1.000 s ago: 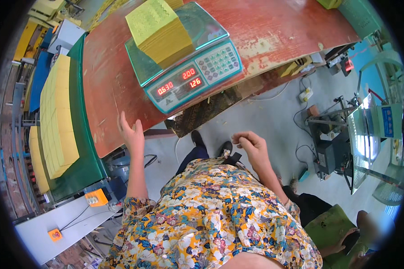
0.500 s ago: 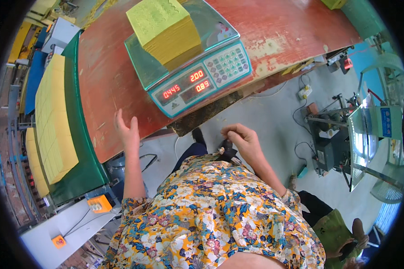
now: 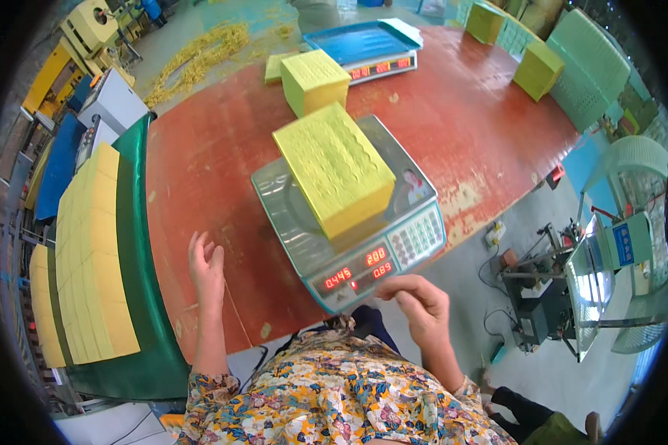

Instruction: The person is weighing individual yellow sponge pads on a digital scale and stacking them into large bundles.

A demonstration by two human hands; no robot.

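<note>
A block of stacked yellow sheets (image 3: 334,159) with a wavy-lined top sits on the metal pan of a digital scale (image 3: 283,208), whose red figures are lit. Left of the scale, my left hand (image 3: 206,267) hovers over the red table, fingers apart and holding nothing visible. By the scale's front edge, below the display, is my right hand (image 3: 423,308). Its fingers are curled toward the thumb, and what they hold, if anything, is hidden. Neither hand touches the block.
Behind stand another yellow block (image 3: 315,78) and a second scale with a blue tray (image 3: 360,41). Two more blocks (image 3: 538,68) are at the far right. Long yellow stacks (image 3: 96,259) lie on a green surface (image 3: 130,178) at left. A machine (image 3: 531,304) stands right, a person's leg (image 3: 523,408) lower right.
The view has swung up, bringing the far table and second scale into sight. My right hand now appears beside the scale's front edge. The block stays on the pan.
</note>
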